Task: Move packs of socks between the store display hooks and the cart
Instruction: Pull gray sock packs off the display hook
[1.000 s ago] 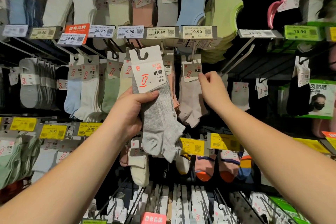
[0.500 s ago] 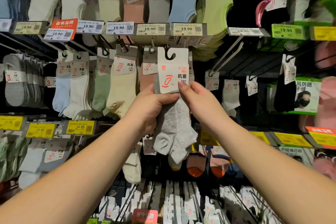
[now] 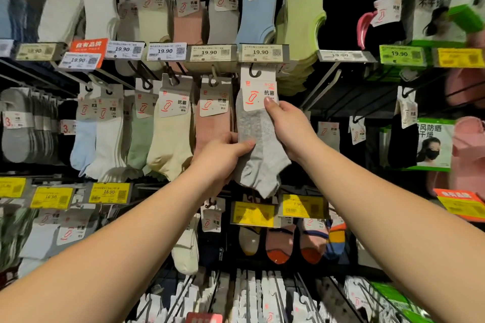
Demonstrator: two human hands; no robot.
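Near the bottom of the frame I see my two bare forearms, which rise from the lower corners toward the middle. At the centre my left hand grasps the grey sock pack: the thumb lies across the front of the fabric and the other fingers are behind it. My right hand pinches the same pack higher up, with the thumb on the lower edge of its white card label. The pack hangs upright, and the hook hole of the card is just under the price tag that reads 19.90. I cannot tell whether the card is already on a display hook, because the tag hides that part.

Just left of the pack, a pink pack and a cream pack hang in the same row. Behind them, in the upper row, a light blue pack and a light green pack hang from their hooks. Yellow price tags run along the lower shelf at the left, and boxes with a masked face stand at the right edge.
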